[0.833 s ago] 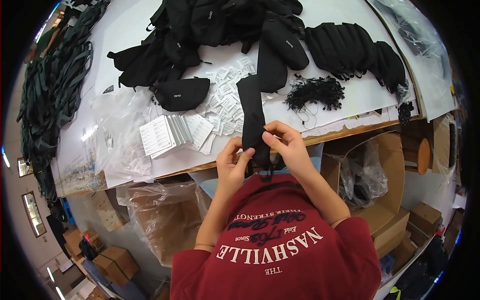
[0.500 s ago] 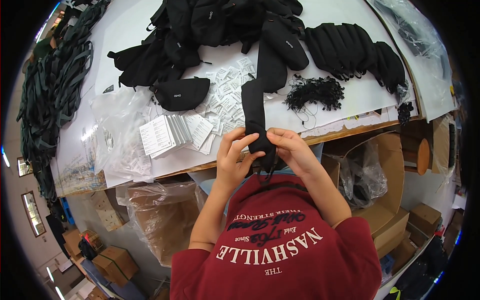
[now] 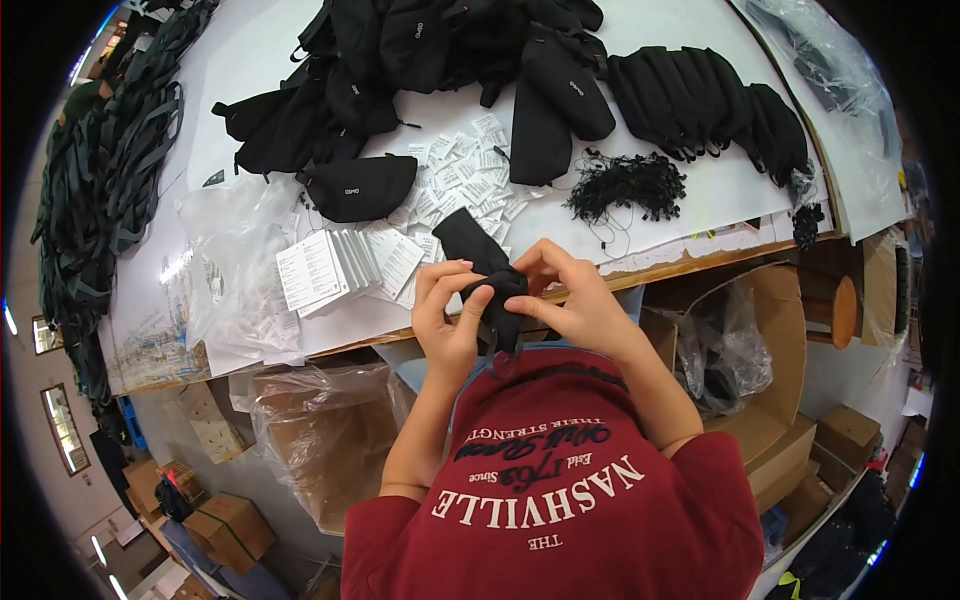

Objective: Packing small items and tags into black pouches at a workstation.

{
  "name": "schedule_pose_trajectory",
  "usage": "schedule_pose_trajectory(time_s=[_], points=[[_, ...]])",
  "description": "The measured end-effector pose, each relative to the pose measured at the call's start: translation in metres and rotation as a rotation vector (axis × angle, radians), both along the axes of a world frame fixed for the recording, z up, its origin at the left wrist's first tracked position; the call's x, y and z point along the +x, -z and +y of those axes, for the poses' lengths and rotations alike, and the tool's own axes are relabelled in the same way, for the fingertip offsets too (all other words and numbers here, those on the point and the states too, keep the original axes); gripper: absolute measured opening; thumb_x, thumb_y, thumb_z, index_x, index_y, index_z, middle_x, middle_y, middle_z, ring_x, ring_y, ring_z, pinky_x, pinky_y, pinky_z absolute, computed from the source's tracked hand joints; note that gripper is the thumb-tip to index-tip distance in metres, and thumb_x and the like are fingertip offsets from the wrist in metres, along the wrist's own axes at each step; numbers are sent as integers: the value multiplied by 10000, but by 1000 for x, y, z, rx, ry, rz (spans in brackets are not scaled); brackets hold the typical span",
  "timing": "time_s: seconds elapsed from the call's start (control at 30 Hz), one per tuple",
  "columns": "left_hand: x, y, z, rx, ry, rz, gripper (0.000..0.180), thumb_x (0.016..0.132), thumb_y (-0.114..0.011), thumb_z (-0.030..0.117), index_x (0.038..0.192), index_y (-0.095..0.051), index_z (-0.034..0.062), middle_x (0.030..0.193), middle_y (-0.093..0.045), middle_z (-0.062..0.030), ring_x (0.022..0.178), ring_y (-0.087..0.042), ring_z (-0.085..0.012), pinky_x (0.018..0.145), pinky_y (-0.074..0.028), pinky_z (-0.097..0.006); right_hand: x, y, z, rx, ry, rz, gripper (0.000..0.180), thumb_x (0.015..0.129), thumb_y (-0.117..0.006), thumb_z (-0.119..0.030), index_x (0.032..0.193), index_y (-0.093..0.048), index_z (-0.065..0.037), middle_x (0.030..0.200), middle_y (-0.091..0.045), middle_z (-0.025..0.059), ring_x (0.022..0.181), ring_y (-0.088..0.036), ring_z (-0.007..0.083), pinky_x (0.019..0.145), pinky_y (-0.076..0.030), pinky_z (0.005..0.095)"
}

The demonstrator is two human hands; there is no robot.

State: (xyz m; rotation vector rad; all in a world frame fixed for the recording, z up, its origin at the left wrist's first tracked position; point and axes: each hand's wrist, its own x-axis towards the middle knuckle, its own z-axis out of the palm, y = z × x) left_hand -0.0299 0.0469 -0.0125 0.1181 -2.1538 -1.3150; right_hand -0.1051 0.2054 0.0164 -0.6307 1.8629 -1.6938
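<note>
A soft black fabric piece (image 3: 466,238) is held to the right of the stack of white cards (image 3: 325,270), its matte cloth crumpled into thick folds in the middle, its blunt upper end flattening out slantwise and thin dark ends dangling below. The left grip (image 3: 446,318), the nearer one to the stack, is grasping the folds between thumb and fingers; the right grip (image 3: 572,298), farther to the right of the stack, pinches the other side of the same cloth, thumb below and fingers above. The stack itself is crisp paper, upright rectangular leaves leaning in a fan on the smooth white surface (image 3: 690,22). Small glossy-looking white slips (image 3: 462,178) spread loosely behind and to the right of the stack, while crinkled, cloudy plastic film (image 3: 235,265) slumps just left of it. Behind the stack lies a rounded black pouch (image 3: 365,190) of dense woven cloth, and farther behind rises a heap of similar black pouches (image 3: 405,55). Well to the right of the stack sits a wiry tangle of black cords (image 3: 630,188), with a ribbed row of black pouches (image 3: 685,95) beyond. Far left of the stack, long flat dark straps (image 3: 105,190) hang in a dense, ropey mass
</note>
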Motion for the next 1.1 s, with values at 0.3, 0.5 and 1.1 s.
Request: schedule_pose_trajectory(time_s=[0.3,0.5,1.1], points=[[-9,-1,10,-57,-155,-14,112,758,-740,59,816,-658,9,787,-561,-66,737,-525,-186,636,-410,-285,7,-9,-15,336,114,649,495,843,-610,-151,1313,-482,-66,993,-627,138,856,-617,323,722,-498,377],[-5,-12,13,172,78,-220,137,744,-734,55,753,-614,-10,712,-564,-59,702,-520,-181,616,-404,-290,10,-13,-8,365,6,538,435,800,-629,-113,1220,-542,-40,1110,-577,147,924,-609,331,782,-501,384],[10,-29,-54,213,521,-118,375,655,-760,46,1025,-695,36,1068,-554,-129,957,-570,-239,837,-452,-333,-22,-25,47,-217,-1,256,263,607,-725,77,816,-610,-34,999,-626,140,934,-603,223,837,-465,315]])
